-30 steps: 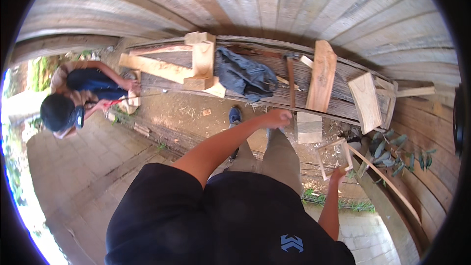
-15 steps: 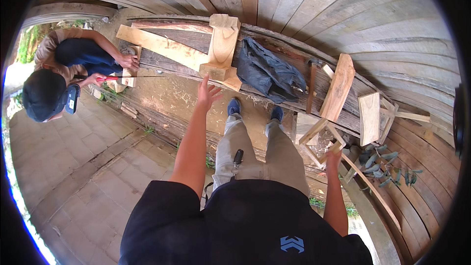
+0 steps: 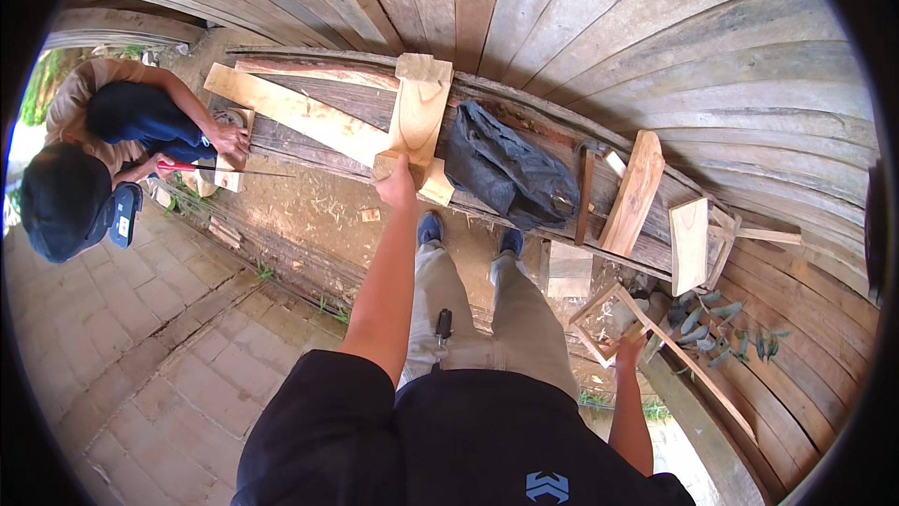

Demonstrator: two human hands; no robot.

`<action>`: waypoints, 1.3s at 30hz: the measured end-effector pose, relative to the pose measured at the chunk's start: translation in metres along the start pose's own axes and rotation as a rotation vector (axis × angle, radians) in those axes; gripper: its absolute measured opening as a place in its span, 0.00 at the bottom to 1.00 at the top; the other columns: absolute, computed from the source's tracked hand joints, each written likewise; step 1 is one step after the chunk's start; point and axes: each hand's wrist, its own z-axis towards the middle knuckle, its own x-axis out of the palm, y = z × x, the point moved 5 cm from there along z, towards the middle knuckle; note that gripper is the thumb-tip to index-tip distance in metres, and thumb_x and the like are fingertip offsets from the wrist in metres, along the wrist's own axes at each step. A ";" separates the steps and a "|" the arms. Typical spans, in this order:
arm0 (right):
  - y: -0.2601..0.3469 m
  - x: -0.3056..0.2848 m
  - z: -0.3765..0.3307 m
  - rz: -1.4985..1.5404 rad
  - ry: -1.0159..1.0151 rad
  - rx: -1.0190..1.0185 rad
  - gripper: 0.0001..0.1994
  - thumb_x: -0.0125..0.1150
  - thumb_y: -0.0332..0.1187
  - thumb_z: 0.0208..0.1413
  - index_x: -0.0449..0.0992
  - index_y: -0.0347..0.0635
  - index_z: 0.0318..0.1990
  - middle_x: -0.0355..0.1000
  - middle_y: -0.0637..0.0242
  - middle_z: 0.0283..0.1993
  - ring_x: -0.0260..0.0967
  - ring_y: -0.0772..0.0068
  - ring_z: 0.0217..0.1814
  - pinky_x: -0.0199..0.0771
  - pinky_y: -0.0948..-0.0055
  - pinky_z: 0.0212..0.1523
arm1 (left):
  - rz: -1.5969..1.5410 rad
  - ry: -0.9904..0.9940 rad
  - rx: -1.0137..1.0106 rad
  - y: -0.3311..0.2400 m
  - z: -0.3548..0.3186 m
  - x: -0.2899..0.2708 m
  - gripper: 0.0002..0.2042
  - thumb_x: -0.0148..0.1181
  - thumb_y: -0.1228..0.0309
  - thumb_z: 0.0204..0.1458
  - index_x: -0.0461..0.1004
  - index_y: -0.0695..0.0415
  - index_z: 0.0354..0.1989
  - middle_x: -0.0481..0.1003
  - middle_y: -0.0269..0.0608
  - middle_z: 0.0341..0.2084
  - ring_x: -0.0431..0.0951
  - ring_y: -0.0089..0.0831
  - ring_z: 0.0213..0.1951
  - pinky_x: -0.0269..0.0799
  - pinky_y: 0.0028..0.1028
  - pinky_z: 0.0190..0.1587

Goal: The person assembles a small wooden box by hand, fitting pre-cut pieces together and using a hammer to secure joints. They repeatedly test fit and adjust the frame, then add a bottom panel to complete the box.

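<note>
With my left hand point(image 3: 398, 186) I grip the near end block of a pale wooden piece point(image 3: 420, 117), which has a thicker block at each end and lies across the bench. Beneath it runs a long light plank point(image 3: 295, 111), slanting to the far left. Low on the right, my right hand point(image 3: 629, 351) is closed around the near corner of a small rectangular wooden frame point(image 3: 588, 308), holding it tilted beside the bench. My fingertips there are partly hidden by the frame.
The weathered bench point(image 3: 323, 94) carries a dark cloth point(image 3: 510, 169), a rough plank point(image 3: 635, 192) and a short board point(image 3: 689, 244). At left a crouching person point(image 3: 154, 113) holds a red-handled saw point(image 3: 187, 167) by a wood block. Leafy twigs point(image 3: 716, 326) lie at right.
My left hand, open with spread fingers before, has reached forward and closed on the wooden piece's end block. The frame in my right hand has moved slightly lower and turned.
</note>
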 end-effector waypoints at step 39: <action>-0.021 0.041 -0.018 0.112 0.036 0.104 0.37 0.54 0.24 0.44 0.55 0.41 0.68 0.68 0.58 0.47 0.69 0.63 0.44 0.72 0.66 0.44 | 0.367 0.264 0.378 -0.043 0.173 0.005 0.28 0.58 0.52 0.55 0.66 0.61 0.56 0.72 0.56 0.50 0.73 0.48 0.51 0.68 0.40 0.52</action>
